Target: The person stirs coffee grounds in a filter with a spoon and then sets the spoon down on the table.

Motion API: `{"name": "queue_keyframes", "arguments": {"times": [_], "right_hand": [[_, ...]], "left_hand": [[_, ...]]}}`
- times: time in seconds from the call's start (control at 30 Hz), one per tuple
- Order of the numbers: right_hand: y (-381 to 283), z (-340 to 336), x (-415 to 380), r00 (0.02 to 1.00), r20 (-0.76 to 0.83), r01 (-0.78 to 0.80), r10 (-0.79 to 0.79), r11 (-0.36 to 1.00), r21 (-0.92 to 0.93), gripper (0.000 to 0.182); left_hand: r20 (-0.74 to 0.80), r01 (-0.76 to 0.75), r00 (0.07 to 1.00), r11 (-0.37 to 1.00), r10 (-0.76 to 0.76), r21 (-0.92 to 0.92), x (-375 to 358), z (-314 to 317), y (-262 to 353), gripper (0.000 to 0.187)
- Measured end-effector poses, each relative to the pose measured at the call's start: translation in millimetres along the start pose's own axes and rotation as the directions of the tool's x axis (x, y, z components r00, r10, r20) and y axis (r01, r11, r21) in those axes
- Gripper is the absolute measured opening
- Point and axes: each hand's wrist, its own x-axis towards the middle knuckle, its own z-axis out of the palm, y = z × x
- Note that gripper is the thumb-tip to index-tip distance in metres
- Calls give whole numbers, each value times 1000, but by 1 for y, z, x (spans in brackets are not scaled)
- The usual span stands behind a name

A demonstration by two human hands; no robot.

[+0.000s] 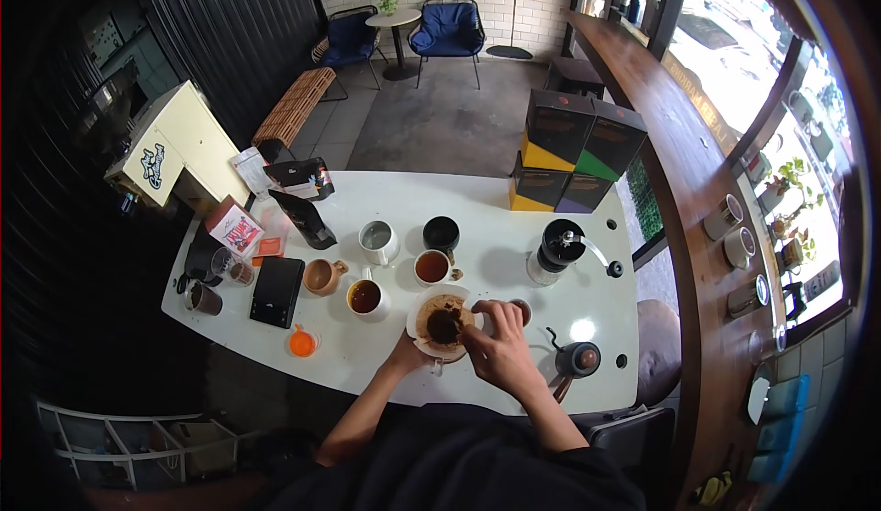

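- The dripper (443, 325), a white cone with a paper filter and dark wet coffee grounds inside, sits at the lower centre of the frame, near the front edge of the white table (514, 236).
- The right hand (500, 346) is just right of the dripper, fingers curled, with the fingertips touching its right rim.
- The left hand (410, 353) is under the dripper's lower left side (mostly hidden by it), so I cannot tell if it grips or is only resting there.
- Just above the dripper stands a cup of tea-coloured liquid (431, 267), and to the left a white mug (366, 298) with dark coffee.
- A black gooseneck kettle (576, 361) is at the right of the right hand.
- A hand grinder (556, 249) stands at the upper right of the dripper.
- Farther left lie a black scale (277, 291) and a small orange cup (302, 341).
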Motion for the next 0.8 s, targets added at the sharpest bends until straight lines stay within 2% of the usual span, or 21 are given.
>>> {"name": "queue_keyframes", "arguments": {"times": [0.07,0.1,0.17,0.2,0.3,0.4,0.47,0.57,0.67,0.8], "right_hand": [[-2,-2,-4,998,50,-30,27,998,57,14],[-2,-4,-5,998,41,-42,38,995,92,13],[-3,-9,-6,997,3,-71,71,990,122,11],[-3,-11,-7,997,2,-74,74,990,122,11],[-2,-14,-6,995,-34,-85,92,981,173,11],[4,-5,-4,998,32,-52,47,983,177,15],[8,0,-2,999,37,-34,32,999,39,16],[5,-1,1,999,-35,-8,8,1000,-11,12],[1,-4,2,998,-62,-17,17,1000,13,12],[2,1,3,1000,-21,-10,10,1000,-22,12]], "left_hand": [[-6,54,998,987,-56,-152,0,0,2,90],[-3,56,998,987,-58,-152,0,0,2,90],[-2,5,1000,1000,-5,2,1,-1,2,89],[1,6,1000,1000,-6,2,0,-1,2,89],[-17,47,999,996,-48,-82,0,0,-2,88],[-15,50,998,980,-54,-194,0,0,-5,88],[12,19,1000,992,-17,-122,0,0,12,89],[-13,-28,1000,998,27,-48,1,0,9,89],[-27,22,999,995,-25,-98,-2,1,11,89],[-11,-31,999,996,31,-78,-1,2,7,88]]}}
